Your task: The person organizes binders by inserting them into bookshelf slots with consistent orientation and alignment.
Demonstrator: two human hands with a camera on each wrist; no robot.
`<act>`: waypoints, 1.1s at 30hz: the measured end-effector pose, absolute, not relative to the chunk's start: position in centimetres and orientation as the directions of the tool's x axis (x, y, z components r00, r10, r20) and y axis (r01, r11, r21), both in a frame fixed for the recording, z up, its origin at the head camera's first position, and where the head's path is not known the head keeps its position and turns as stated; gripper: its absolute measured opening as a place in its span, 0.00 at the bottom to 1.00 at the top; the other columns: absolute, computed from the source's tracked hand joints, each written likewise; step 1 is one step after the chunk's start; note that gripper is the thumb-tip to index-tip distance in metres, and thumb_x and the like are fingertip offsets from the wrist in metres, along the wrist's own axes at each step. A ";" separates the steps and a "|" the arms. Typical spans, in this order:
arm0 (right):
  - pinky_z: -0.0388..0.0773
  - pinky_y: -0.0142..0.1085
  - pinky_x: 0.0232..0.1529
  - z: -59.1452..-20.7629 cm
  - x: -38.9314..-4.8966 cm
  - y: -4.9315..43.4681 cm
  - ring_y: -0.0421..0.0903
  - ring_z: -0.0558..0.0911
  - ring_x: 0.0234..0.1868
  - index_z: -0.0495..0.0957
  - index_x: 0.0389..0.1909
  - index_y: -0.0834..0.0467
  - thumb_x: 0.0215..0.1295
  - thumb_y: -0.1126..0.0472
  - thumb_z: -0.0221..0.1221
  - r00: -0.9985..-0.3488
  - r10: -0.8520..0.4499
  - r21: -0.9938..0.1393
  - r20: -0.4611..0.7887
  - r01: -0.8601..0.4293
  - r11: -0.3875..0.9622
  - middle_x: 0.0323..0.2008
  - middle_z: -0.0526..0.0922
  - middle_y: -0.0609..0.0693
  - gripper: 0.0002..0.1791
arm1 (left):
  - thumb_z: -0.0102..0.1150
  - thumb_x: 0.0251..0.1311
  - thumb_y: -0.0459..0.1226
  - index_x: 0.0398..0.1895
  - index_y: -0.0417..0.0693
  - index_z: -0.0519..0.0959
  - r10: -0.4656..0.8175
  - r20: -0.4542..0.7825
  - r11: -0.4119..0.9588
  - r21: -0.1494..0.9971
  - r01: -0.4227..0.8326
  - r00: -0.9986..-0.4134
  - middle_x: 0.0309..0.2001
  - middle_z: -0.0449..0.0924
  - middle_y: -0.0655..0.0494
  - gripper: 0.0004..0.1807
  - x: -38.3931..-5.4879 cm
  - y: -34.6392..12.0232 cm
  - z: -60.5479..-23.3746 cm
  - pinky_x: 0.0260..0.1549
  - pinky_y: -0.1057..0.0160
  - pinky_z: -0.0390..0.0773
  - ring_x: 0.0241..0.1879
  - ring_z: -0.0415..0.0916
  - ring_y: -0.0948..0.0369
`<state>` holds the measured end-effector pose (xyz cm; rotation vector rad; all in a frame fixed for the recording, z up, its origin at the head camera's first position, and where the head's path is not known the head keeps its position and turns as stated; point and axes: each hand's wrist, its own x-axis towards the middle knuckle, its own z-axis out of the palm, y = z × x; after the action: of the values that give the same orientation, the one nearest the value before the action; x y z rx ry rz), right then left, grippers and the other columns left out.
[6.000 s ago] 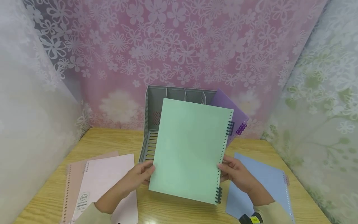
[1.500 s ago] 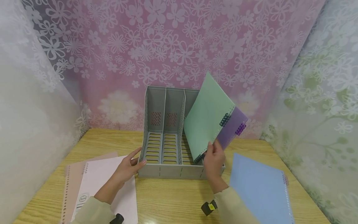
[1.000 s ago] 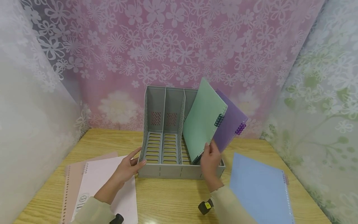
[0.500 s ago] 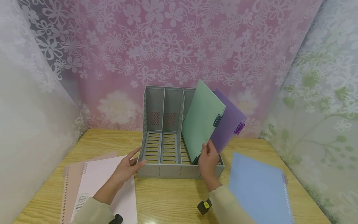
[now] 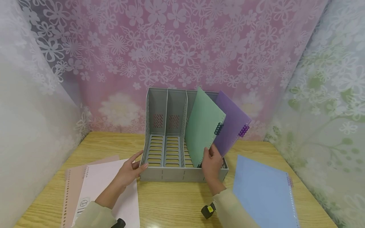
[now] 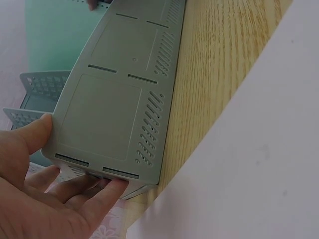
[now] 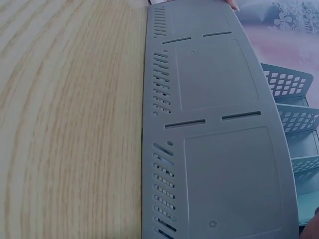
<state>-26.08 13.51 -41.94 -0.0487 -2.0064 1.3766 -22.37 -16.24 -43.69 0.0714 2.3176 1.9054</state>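
A grey file rack [image 5: 172, 174] with upright compartments stands mid-table. My left hand [image 5: 128, 173] grips its front left corner; in the left wrist view the thumb [image 6: 36, 133] lies on the rim, fingers against the side. With my right hand [image 5: 212, 163] I pinch a green loose-leaf notebook [image 5: 203, 128] by its ringed edge. It stands tilted in the third compartment from the left, its lower corner behind the rack's front wall. A purple notebook [image 5: 232, 122] leans in the rightmost compartment, partly hidden. The right wrist view shows mostly the rack's front [image 7: 232, 174].
At the left on the wooden table [image 5: 171, 202], a pale pink notebook [image 5: 111, 186] overlaps a brownish-pink one [image 5: 72, 186]. A blue notebook [image 5: 262, 190] lies at the right. A floral curtain [image 5: 182, 47] hangs behind, with pale cloths at both sides.
First both hands held the green notebook up before the rack. My left hand has moved to the rack's corner; my right has lowered the notebook into the compartment, sliding it further down and left.
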 end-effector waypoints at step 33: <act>0.75 0.40 0.57 -41.8 -25.8 13.9 0.51 0.77 0.60 0.75 0.60 0.63 0.68 0.63 0.59 -0.828 0.365 -0.899 0.425 -0.340 0.277 0.57 0.78 0.59 0.20 | 0.58 0.66 0.47 0.77 0.56 0.50 0.134 -0.070 0.225 0.974 -0.039 -0.989 0.70 0.57 0.33 0.40 -22.3 -16.3 -43.7 0.58 0.41 0.71 0.67 0.60 0.38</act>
<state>-25.76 13.89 -41.84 -0.0232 -1.9798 1.6013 -22.31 -16.34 -43.71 0.0914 2.3460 1.8720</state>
